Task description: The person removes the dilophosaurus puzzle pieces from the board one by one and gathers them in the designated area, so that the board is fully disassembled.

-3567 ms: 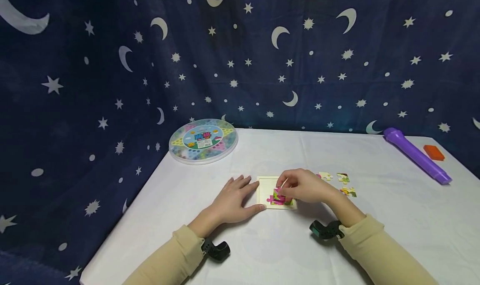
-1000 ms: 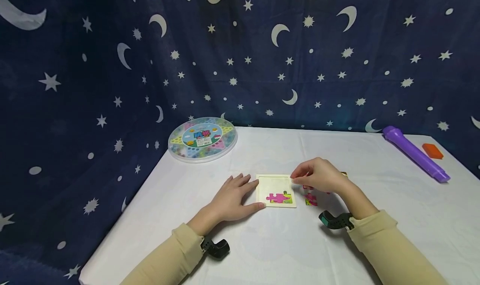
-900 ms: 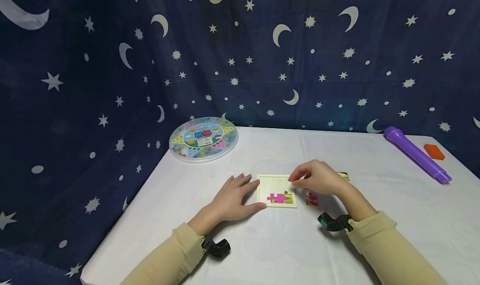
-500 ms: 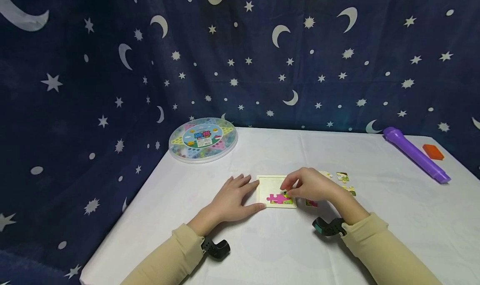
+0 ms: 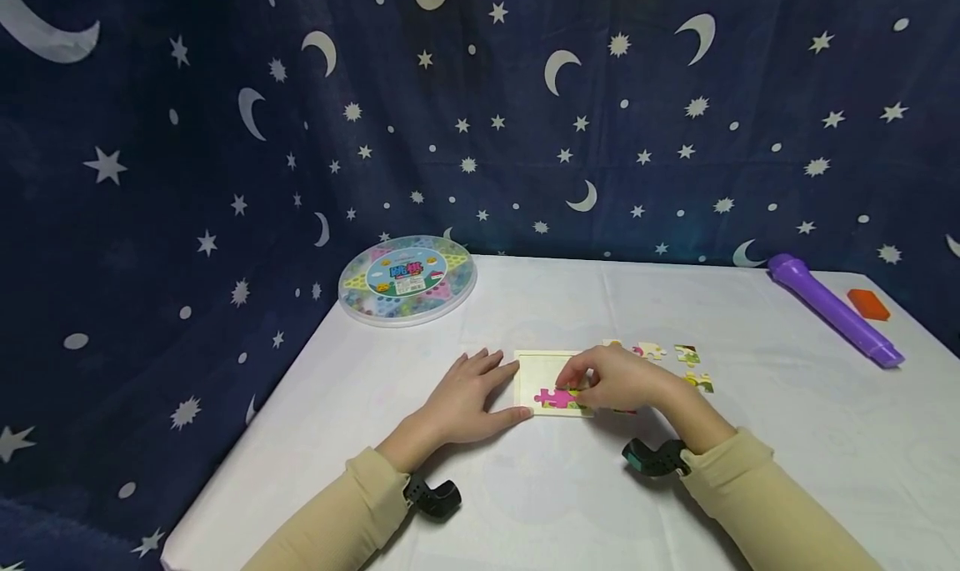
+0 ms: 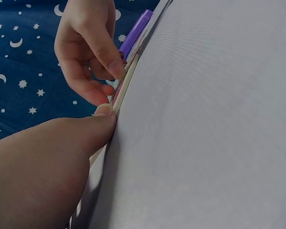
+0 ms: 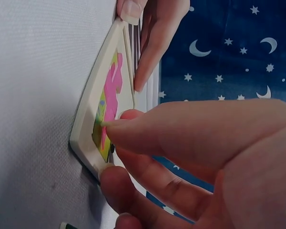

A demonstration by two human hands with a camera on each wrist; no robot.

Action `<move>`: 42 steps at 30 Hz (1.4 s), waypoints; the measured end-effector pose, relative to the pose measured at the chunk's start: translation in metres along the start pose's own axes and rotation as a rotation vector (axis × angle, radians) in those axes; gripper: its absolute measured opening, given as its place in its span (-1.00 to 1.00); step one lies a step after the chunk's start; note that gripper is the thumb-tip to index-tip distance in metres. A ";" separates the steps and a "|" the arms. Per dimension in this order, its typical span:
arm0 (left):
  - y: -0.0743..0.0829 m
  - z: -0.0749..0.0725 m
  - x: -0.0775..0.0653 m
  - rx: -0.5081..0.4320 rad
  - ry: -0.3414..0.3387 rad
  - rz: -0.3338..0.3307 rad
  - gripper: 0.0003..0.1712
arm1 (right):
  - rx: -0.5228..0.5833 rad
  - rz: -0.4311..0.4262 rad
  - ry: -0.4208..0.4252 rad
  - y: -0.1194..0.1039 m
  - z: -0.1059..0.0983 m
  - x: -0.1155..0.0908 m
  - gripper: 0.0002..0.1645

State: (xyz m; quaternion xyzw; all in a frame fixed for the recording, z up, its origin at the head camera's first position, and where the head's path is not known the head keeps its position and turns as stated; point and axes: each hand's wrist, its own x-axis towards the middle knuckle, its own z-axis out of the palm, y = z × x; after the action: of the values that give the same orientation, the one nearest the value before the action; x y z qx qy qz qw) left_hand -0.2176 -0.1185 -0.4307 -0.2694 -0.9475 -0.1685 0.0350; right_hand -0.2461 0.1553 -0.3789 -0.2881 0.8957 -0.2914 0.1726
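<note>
A small pale square puzzle tray (image 5: pixel 538 371) lies on the white table, with joined pink and green puzzle pieces (image 5: pixel 553 398) along its near edge. My left hand (image 5: pixel 467 400) lies spread at the tray's left side, its thumb at the near left corner and a fingertip at the left rim. Over the tray's right part, my right hand (image 5: pixel 618 378) has its fingers bent, thumb and forefinger at the right-hand piece. The right wrist view shows the thumb (image 7: pixel 133 131) touching that yellow-green puzzle piece (image 7: pixel 99 129); part of the piece is hidden by the fingers.
Several loose puzzle pieces (image 5: pixel 687 355) lie right of the tray, some partly behind my right hand. A round Chinese checkers box (image 5: pixel 407 283) sits back left. Back right are a purple microphone-shaped tube (image 5: pixel 832 308) and an orange block (image 5: pixel 868 304). A star-patterned cloth (image 5: pixel 480 137) hangs behind.
My right hand held a piece over the tray, then moved right of it, near the loose pieces. It has since come back left and down onto the tray's right-hand piece. My left hand stays put.
</note>
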 end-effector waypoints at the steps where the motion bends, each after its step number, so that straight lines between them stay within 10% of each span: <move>1: 0.000 0.000 0.000 0.001 0.000 0.000 -0.10 | -0.001 0.000 -0.001 0.000 0.001 0.000 -0.74; 42: 0.000 -0.001 -0.002 -0.005 0.006 0.009 -0.11 | 0.005 0.001 0.016 -0.007 0.007 0.003 -0.64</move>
State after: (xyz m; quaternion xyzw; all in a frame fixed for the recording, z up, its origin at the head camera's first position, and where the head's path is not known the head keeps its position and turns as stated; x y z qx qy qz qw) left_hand -0.2162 -0.1200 -0.4305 -0.2731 -0.9458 -0.1716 0.0377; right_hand -0.2422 0.1462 -0.3806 -0.2847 0.8966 -0.2957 0.1662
